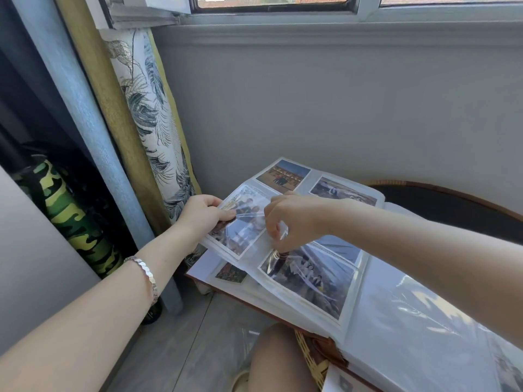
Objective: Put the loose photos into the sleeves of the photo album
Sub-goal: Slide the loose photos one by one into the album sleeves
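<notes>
The photo album [376, 306] lies open across a wicker table, its clear-sleeved pages spread towards me. My left hand [205, 213] grips the left edge of a group photo [243, 222] that sits partly inside a sleeve on the lifted left page. My right hand [294, 222] pinches the clear plastic film of that sleeve at its right side and holds it up off the page. Other photos fill neighbouring sleeves: a building shot [284, 174] at the top, a landscape [339, 190] beside it, and a large group picture [311, 275] below.
A grey wall and window sill stand behind the album. Rolled curtains [147, 108] and a camouflage-patterned tube [76, 219] lean at the left. The dark wicker table rim [452, 193] curves at the right. My bare knee [280, 360] shows below the album.
</notes>
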Action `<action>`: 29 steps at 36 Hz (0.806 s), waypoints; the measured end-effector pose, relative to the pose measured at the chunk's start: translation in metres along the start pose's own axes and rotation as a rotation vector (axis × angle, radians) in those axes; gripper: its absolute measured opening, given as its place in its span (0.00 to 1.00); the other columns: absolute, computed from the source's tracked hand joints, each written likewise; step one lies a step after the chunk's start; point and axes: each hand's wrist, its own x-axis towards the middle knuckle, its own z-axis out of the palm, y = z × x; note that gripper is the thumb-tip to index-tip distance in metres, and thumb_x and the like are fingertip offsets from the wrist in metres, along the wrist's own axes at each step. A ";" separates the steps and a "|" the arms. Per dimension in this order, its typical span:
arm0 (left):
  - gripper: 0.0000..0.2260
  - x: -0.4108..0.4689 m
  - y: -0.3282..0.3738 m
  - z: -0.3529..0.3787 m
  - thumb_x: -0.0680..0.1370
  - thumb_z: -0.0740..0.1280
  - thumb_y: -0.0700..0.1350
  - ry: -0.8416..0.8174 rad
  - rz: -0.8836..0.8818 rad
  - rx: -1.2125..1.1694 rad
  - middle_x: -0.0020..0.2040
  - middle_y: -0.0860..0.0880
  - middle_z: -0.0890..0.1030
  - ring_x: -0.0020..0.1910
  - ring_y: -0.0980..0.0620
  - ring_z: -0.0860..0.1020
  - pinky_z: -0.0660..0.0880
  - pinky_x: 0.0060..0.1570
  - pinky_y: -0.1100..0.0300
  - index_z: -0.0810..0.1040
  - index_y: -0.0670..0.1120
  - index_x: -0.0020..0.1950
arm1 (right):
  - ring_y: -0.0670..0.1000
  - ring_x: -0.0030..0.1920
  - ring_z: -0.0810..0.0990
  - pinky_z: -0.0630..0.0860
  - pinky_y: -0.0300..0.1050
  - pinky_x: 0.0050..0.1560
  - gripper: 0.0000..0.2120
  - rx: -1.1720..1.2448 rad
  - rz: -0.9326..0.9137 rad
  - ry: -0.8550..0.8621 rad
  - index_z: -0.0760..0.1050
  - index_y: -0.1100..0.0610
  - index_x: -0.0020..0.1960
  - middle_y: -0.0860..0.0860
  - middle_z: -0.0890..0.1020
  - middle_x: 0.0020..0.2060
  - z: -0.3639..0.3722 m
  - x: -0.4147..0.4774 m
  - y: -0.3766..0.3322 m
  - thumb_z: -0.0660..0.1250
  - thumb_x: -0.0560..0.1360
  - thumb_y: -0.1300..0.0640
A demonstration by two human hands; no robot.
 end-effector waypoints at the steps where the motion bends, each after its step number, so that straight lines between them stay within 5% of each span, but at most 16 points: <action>1: 0.02 0.001 -0.001 0.000 0.74 0.70 0.39 0.001 0.002 -0.004 0.38 0.47 0.79 0.34 0.53 0.76 0.74 0.28 0.67 0.78 0.44 0.42 | 0.49 0.49 0.72 0.67 0.47 0.61 0.09 -0.014 -0.007 0.015 0.81 0.56 0.43 0.48 0.80 0.44 0.000 -0.002 0.001 0.66 0.70 0.51; 7: 0.06 0.003 -0.011 0.006 0.74 0.71 0.41 0.024 -0.016 0.069 0.43 0.44 0.81 0.41 0.48 0.79 0.76 0.42 0.56 0.79 0.41 0.49 | 0.48 0.56 0.72 0.65 0.44 0.63 0.09 0.002 -0.030 0.082 0.80 0.52 0.51 0.47 0.79 0.52 0.010 -0.014 0.004 0.65 0.73 0.54; 11: 0.12 0.001 -0.019 0.014 0.75 0.69 0.49 0.019 -0.022 0.380 0.46 0.46 0.81 0.42 0.47 0.79 0.75 0.46 0.54 0.76 0.43 0.53 | 0.48 0.61 0.69 0.62 0.40 0.63 0.13 0.166 0.053 0.228 0.76 0.52 0.60 0.49 0.76 0.59 0.017 -0.040 0.005 0.65 0.75 0.55; 14: 0.21 -0.012 -0.024 0.034 0.78 0.64 0.52 0.051 0.117 0.838 0.64 0.42 0.71 0.62 0.43 0.70 0.69 0.60 0.51 0.67 0.44 0.68 | 0.47 0.59 0.71 0.65 0.38 0.61 0.13 0.266 0.147 0.320 0.77 0.52 0.59 0.48 0.76 0.59 0.026 -0.074 0.005 0.66 0.75 0.56; 16: 0.21 -0.025 -0.020 0.056 0.79 0.62 0.48 0.052 0.316 0.874 0.71 0.43 0.64 0.70 0.44 0.62 0.62 0.67 0.52 0.65 0.45 0.71 | 0.46 0.57 0.72 0.69 0.35 0.57 0.11 0.299 0.233 0.326 0.78 0.51 0.57 0.47 0.77 0.56 0.036 -0.103 0.008 0.66 0.75 0.55; 19: 0.16 -0.047 -0.002 0.095 0.79 0.60 0.40 -0.069 0.535 0.669 0.70 0.48 0.68 0.68 0.48 0.67 0.63 0.67 0.56 0.72 0.45 0.67 | 0.45 0.55 0.73 0.66 0.24 0.49 0.09 0.300 0.384 0.341 0.79 0.51 0.55 0.46 0.78 0.53 0.053 -0.155 0.015 0.66 0.75 0.55; 23: 0.13 -0.075 0.026 0.143 0.79 0.61 0.42 -0.164 0.658 0.542 0.64 0.49 0.74 0.63 0.50 0.71 0.66 0.61 0.60 0.75 0.44 0.63 | 0.45 0.56 0.74 0.66 0.35 0.60 0.08 0.327 0.667 0.393 0.79 0.51 0.53 0.44 0.78 0.51 0.075 -0.227 0.028 0.66 0.75 0.57; 29: 0.15 -0.089 0.041 0.198 0.78 0.58 0.49 -0.302 0.704 0.956 0.66 0.49 0.70 0.66 0.47 0.67 0.63 0.63 0.56 0.71 0.47 0.63 | 0.46 0.56 0.76 0.71 0.36 0.54 0.14 0.306 1.109 0.285 0.73 0.51 0.61 0.46 0.75 0.61 0.096 -0.323 0.041 0.63 0.76 0.55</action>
